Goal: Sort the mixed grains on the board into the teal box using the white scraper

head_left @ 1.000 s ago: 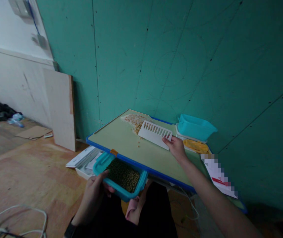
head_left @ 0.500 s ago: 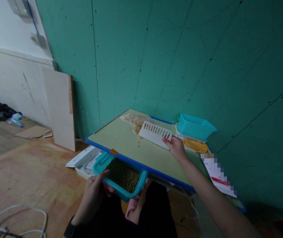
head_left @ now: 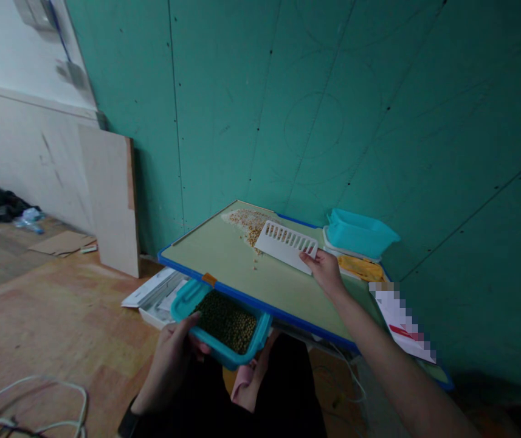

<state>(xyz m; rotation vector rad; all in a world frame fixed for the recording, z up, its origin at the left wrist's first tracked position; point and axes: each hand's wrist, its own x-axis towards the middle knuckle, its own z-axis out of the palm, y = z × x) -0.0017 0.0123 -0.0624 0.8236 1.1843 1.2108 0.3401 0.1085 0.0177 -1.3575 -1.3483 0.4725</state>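
My left hand (head_left: 171, 359) grips the near left edge of a teal plastic box (head_left: 187, 298) filled with green beans (head_left: 225, 321), held just below the front edge of a small table. My right hand (head_left: 327, 272) is closed on the corner of a white slotted plastic scraper (head_left: 286, 245), which stands tilted on the green tabletop (head_left: 224, 258). The scraper's far end sits against a pile of tan beans (head_left: 250, 221) at the table's back; a few loose beans lie in front of it.
A blue rim (head_left: 260, 307) edges the table. An empty teal box (head_left: 358, 234) and a yellow item (head_left: 360, 269) sit at the back right, papers (head_left: 399, 322) at the right. A white tray (head_left: 155, 298) lies on the wooden floor, a board (head_left: 112, 201) leans on the green wall, cables (head_left: 36, 401) lower left.
The white scraper has shifted very slightly toward the pile of tan beans. My left hand and the teal box have stayed in place.
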